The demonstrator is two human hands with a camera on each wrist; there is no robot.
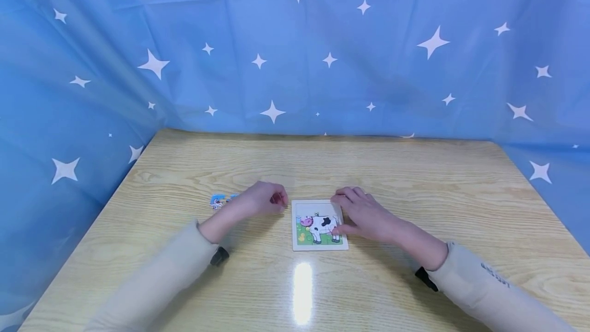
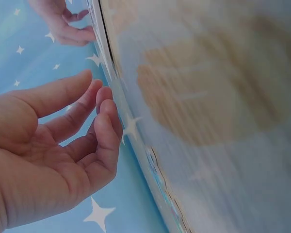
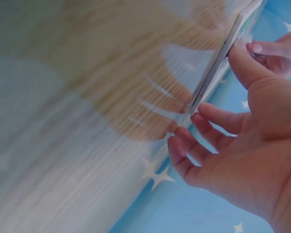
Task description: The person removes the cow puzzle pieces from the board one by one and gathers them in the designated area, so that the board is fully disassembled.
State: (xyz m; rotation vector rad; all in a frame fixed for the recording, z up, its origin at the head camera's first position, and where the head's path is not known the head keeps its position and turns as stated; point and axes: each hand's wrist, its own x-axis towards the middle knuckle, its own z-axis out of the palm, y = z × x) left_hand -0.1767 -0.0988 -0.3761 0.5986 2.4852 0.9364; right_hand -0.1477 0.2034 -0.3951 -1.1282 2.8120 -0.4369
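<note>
A square jigsaw board (image 1: 294,229) with a pale rim lies on the table, showing a black-and-white cow picture (image 1: 322,224) on green. Along the top of its inside runs a plain pale strip. My right hand (image 1: 366,215) rests at the board's right side, thumb over the picture and forefinger by the upper right corner. In the right wrist view the thumb (image 3: 252,68) meets the board's edge. Just left of the board hovers my left hand (image 1: 262,199), its fingers loosely bent. The left wrist view shows nothing between thumb and fingers.
Several blue jigsaw pieces (image 1: 216,201) lie left of the board, partly hidden by the left forearm. The wooden table (image 1: 392,168) is backed by a blue cloth (image 1: 322,86) with white stars. Both wrists carry dark straps below the sleeves.
</note>
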